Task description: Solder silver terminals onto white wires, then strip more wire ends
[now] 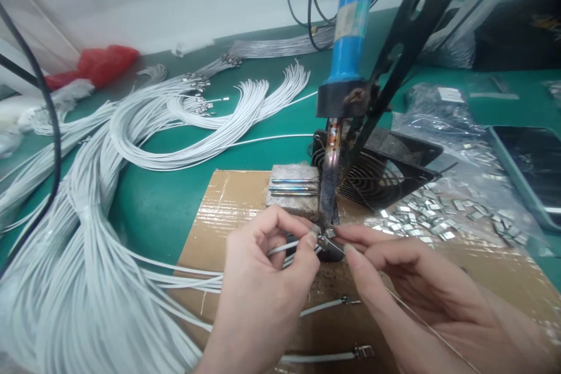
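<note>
My left hand (267, 269) pinches a white wire (280, 249) with a small metal terminal (326, 238) at its end. The terminal sits right under the tip of a fixed soldering iron (329, 187) with a blue handle (353, 17). From the right, my right hand (394, 280) holds a thin solder wire (421, 321) whose end meets the terminal at the iron tip. Both hands rest over a taped cardboard sheet (228, 210). The joint itself is partly hidden by my fingertips.
Large bundles of white wires (87, 234) cover the green table at the left. Loose metal terminals (421, 216) lie at the right by plastic bags. A black fan (385, 169) stands behind the iron. Two finished wires (333, 302) lie near the front. A phone (530, 169) sits far right.
</note>
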Motion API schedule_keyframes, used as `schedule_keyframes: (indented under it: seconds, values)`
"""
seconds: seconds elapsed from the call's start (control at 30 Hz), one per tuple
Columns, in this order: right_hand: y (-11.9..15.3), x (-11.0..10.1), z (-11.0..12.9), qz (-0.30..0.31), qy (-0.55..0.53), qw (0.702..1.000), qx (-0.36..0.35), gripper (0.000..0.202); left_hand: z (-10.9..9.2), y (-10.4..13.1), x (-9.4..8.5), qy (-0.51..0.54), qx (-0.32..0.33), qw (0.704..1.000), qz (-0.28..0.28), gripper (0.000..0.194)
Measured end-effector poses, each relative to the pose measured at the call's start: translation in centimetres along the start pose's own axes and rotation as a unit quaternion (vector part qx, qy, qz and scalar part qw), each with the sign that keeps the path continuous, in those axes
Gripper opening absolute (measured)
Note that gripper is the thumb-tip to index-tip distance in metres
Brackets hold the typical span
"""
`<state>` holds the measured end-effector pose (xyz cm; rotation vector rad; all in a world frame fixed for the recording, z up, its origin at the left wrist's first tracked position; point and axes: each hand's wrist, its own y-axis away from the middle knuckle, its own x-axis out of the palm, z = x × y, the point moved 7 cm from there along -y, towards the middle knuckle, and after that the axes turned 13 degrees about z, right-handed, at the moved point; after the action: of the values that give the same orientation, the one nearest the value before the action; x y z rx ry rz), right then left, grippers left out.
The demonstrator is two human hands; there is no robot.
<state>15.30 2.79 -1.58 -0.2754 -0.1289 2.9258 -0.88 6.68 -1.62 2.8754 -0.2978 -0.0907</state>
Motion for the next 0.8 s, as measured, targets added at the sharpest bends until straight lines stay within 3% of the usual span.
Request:
schedule_keyframes:
  seconds: [0.2,0.8]
  values:
    - [-0.09,-0.33,0.29,-0.027,0.021,0.999,0.012,0.019,0.06,0.00,-0.14,0.003,-0.001,1.000,-0.003,0.013]
    - [-0.11,-0.37,0.75,-0.021,0.100,0.995,-0.007,0.020,-0.03,0.02,0.13,-0.015,0.005,1.000,-0.001,0.013]
